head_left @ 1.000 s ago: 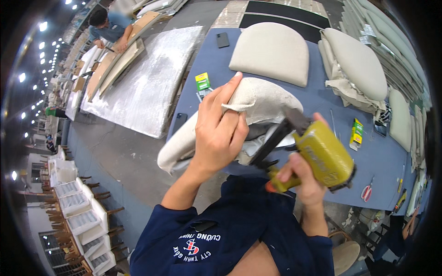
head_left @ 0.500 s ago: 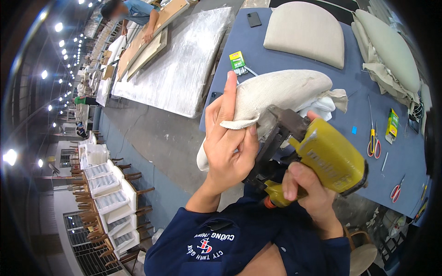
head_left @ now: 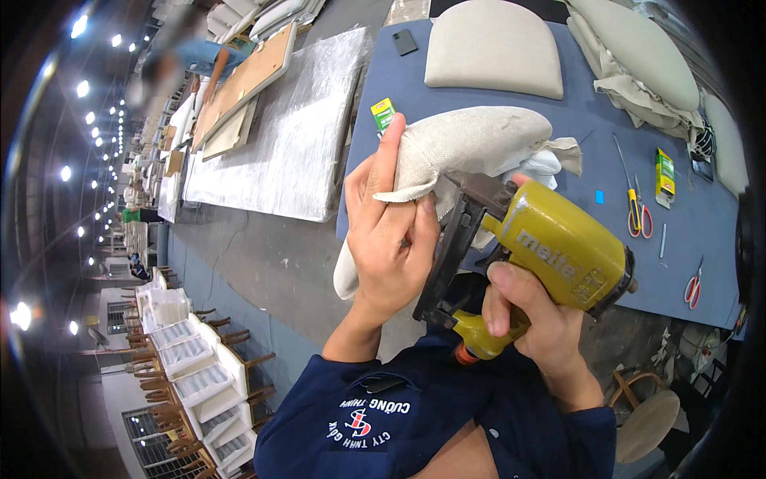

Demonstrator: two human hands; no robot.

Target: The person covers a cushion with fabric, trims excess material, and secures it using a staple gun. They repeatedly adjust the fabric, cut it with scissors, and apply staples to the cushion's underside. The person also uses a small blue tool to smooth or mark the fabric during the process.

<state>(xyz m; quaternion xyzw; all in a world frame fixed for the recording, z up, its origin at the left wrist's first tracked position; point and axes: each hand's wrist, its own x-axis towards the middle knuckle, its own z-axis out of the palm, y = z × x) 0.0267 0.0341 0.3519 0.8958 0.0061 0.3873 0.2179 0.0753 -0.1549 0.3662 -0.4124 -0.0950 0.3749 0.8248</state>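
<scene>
Up in front of me is a curved cushion (head_left: pixel 479 132) in beige woven fabric, with a folded flap along its near edge. My left hand (head_left: pixel 391 239) grips that edge, one finger stretched along the side and the others pressing the flap. A yellow staple gun (head_left: pixel 562 247) with a dark metal nose is in my right hand (head_left: pixel 535 307), the fingers wrapped round its handle. The nose is at the fabric just right of my left fingers; whether it touches I cannot tell. White material (head_left: pixel 535 168) shows at the cushion's right end.
A blue-covered table (head_left: pixel 606 152) carries a beige seat pad (head_left: pixel 495 52), stacked cushions (head_left: pixel 638 48), a phone (head_left: pixel 405 42), a green-yellow box (head_left: pixel 665 177), and scissors (head_left: pixel 694 287). Left stand a plastic-wrapped panel (head_left: pixel 271 152), a person (head_left: pixel 203 60) beside boards, and rows of chairs (head_left: pixel 199 375).
My view has shifted, so the table and its things appear further left and higher. Both hands keep their hold, and the staple gun stays close to the cushion's flap.
</scene>
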